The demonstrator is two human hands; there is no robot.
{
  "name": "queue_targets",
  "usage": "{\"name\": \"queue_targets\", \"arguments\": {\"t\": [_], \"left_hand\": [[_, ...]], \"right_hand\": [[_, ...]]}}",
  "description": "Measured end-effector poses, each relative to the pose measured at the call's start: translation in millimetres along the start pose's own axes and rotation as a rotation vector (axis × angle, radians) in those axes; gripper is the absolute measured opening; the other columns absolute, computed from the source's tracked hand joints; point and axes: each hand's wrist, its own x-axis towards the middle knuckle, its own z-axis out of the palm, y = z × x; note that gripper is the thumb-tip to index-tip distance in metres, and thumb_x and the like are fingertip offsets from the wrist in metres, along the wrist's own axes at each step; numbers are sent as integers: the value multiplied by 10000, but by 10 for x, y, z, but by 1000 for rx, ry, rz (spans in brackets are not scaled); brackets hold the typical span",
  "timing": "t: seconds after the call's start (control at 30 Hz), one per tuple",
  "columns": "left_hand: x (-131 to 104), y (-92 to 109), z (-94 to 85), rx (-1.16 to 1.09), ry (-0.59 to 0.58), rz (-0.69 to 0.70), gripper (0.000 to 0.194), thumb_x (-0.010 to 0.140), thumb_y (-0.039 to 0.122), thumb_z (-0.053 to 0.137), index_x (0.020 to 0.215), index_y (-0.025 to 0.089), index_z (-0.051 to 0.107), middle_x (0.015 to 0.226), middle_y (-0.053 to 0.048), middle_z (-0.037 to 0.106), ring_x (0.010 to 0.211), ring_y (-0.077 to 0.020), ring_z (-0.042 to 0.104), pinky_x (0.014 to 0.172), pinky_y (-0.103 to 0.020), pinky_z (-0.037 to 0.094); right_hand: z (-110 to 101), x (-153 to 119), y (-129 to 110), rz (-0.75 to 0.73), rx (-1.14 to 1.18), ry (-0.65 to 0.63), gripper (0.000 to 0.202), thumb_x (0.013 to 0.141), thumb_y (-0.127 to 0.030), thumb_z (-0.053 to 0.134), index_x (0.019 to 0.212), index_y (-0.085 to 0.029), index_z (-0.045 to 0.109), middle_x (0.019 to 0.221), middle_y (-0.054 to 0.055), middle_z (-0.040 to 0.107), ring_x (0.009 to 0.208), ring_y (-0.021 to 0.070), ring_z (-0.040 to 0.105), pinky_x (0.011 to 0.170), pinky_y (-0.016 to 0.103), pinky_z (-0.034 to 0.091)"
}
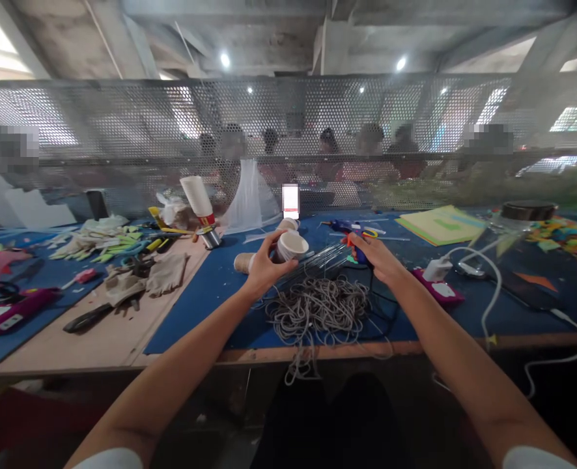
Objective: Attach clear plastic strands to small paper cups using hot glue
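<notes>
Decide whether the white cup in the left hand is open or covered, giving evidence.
Open: the white cup in the left hand shows an uncovered rim and hollow inside.

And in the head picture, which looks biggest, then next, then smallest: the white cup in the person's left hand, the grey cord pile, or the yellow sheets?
Largest to smallest in the head view:
1. Grey cord pile
2. Yellow sheets
3. White cup in the left hand

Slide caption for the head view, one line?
Left hand holding a white cup, right hand gripping a blue glue gun, grey cord heaped on the blue mat.
</notes>
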Motion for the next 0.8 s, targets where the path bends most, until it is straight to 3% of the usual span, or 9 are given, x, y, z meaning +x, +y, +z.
{"name": "queue_targets", "arguments": {"t": [0.2, 0.3, 0.47, 0.57, 0.8], "left_hand": [[20, -37, 0, -65, 24, -34, 720, 698, 278, 818, 1357, 253, 530, 1333, -108, 622, 1175, -275, 612, 1028, -510, 485], [17, -27, 13, -88, 16, -73, 731, 692, 277, 819, 1362, 235, 529, 1326, -104, 624, 1185, -270, 605, 1035, -462, 484], [-9, 11, 39, -102, 0, -92, 736, 692, 241, 809, 1371, 231, 528, 1352, -101, 612, 1210, -265, 590, 1056, -431, 467], [-9, 27, 31, -140, -7, -93, 738, 689, 239, 815, 1370, 232, 530, 1358, -103, 609, 1220, -271, 585, 1066, -445, 458], [43, 40, -23, -246, 66, -84, 732, 678, 280, 848, 1344, 231, 549, 1378, -108, 599, 1257, -279, 566, 1098, -474, 433]], "right_hand": [[-57, 47, 63, 154, 13, 25, 553, 687, -679, 763, 848, -151, 735, 663, -6, 588, 565, 93, 475, 517, 230, 420], [-32, 39, 66, 182, 24, -40, 560, 675, -690, 770, 840, -156, 737, 654, -10, 572, 576, 94, 496, 549, 230, 449], [37, 7, 98, 50, -134, -152, 534, 752, -687, 710, 871, -167, 729, 709, 0, 617, 615, 110, 531, 592, 243, 439], [52, -3, 106, -24, -340, -160, 528, 777, -696, 673, 780, -168, 684, 666, 1, 622, 609, 131, 525, 553, 248, 374], [-65, 66, 124, -68, -665, 6, 617, 797, -778, 557, 665, -178, 622, 576, -20, 529, 560, 135, 451, 537, 268, 283]]}}
